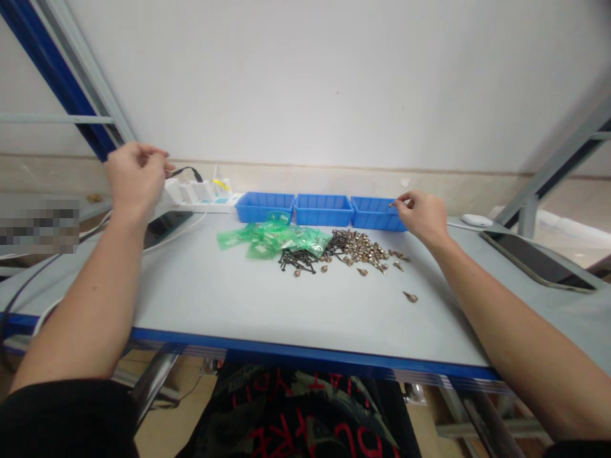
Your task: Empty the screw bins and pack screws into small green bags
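My right hand [422,216] pinches a small brass-coloured screw [392,204] between thumb and finger, at the right blue bin [379,219]. My left hand [136,178] is raised at the left, near a power strip [224,207] with white plugs. Its fingers are curled together, and whatever they hold, if anything, cannot be made out. A pile of brass-coloured screws [365,248] lies in front of the bins, with several loose ones nearer me. Beside it are black screws [300,261] and crumpled green plastic bags [272,236].
A middle blue bin [323,211] and a left blue bin [265,208] stand in the same row by the wall. One phone [539,261] lies at right, another dark phone [167,228] by my left forearm. A white case [477,221] and cables sit on the table [286,305].
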{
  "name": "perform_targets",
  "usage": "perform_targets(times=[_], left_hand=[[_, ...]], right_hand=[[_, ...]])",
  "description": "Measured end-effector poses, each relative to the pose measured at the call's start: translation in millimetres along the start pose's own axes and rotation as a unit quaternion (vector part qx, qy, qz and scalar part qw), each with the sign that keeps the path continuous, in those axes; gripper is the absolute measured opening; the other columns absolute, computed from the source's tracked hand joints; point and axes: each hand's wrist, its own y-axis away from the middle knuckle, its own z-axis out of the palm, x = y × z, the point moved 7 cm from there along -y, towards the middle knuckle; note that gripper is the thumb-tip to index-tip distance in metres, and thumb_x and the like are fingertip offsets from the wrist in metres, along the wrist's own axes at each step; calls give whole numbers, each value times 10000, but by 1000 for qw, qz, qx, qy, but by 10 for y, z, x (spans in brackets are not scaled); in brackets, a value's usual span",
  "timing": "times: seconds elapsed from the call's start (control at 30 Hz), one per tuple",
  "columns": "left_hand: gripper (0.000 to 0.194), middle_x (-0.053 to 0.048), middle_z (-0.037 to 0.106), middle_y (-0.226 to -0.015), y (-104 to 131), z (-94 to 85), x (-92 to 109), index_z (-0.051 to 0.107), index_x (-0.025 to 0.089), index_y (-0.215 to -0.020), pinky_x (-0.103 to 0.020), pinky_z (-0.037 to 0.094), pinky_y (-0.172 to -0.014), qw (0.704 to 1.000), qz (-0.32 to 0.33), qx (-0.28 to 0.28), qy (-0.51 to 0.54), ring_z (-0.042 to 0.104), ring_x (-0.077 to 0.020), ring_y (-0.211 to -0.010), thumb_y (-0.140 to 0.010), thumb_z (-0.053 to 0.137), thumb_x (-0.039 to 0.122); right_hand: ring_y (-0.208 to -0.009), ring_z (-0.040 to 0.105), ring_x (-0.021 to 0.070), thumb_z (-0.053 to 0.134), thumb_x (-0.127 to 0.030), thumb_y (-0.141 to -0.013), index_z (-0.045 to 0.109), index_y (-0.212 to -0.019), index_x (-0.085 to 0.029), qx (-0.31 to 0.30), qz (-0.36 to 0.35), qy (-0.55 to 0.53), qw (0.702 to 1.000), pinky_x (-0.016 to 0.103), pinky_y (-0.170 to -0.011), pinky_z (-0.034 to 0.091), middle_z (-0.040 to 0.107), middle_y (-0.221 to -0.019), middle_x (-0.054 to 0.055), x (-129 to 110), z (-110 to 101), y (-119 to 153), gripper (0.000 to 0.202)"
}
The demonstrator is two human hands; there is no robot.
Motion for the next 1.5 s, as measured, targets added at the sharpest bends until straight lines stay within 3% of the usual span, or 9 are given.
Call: perform_targets(times=[0.13,0.33,0.47,0.6,0.67,0.93,1.17,1.37,1.5], left_hand=[[162,19,594,-652,234,-58,497,587,90,-923,-183,459,-581,995,23,45,91,521,-59,-574,-824,466,133],[132,21,593,-594,1044,407,1271,620,132,-844,-209,437,-563,954,238,-148,111,551,-86,-540,-821,497,172],[162,-12,665,-716,1911,576,1795,624,148,-868,-230,443,-594,821,453,-309,158,586,-111,-620,-850,464,169],[187,-19,655,-675,2438,466,2027,632,150,-869,-264,416,-548,693,598,-358,183,568,-133,-591,-839,448,164],[199,-24,655,-671,2420,450,2025,634,147,-867,-267,414,-541,693,602,-356,175,568,-136,-585,-843,437,162],[193,-20,683,-761,1789,564,1744,625,164,-894,-240,449,-626,822,452,-324,123,616,-128,-676,-876,437,202],[218,-21,672,-823,2000,646,1793,625,172,-924,-236,426,-641,766,474,-428,70,612,-132,-724,-895,417,230],[230,-35,652,-808,2052,620,1823,638,170,-879,-243,411,-621,756,501,-416,70,588,-140,-710,-888,415,229],[256,-28,626,-686,2103,609,1832,642,175,-742,-248,395,-595,729,535,-422,69,567,-149,-676,-875,430,232]], right_hand=[[-621,541,209,523,-300,-771,686,-839,-193,-15,-6,4,1000,298,-545,312,653,-715,74,-8,45,11,206],[-622,544,199,515,-301,-771,691,-858,-187,-19,-13,20,1000,285,-536,310,662,-739,79,-4,69,23,227],[-652,566,203,508,-299,-779,690,-886,-193,-31,-12,31,999,281,-552,322,673,-762,78,-25,94,39,237],[-708,592,229,502,-307,-785,690,-904,-199,-52,-7,46,998,287,-570,335,681,-778,87,-42,143,53,248],[-727,599,236,495,-307,-790,690,-914,-200,-57,-10,51,997,291,-587,345,683,-787,93,-54,158,60,254],[-713,587,225,487,-300,-792,684,-925,-180,-54,-33,32,997,288,-604,355,682,-802,95,-165,155,105,266],[-607,547,160,496,-286,-810,660,-849,-182,-92,-169,-73,979,251,-585,331,634,-662,32,-858,61,401,198],[-594,503,114,424,-202,-845,597,-816,-167,-208,-352,-202,890,225,-580,311,607,-678,8,-1710,-231,1175,179],[-603,460,117,415,-110,-791,544,-785,-155,-217,-423,-157,866,242,-572,274,588,-710,24,-1877,-300,1430,136]])
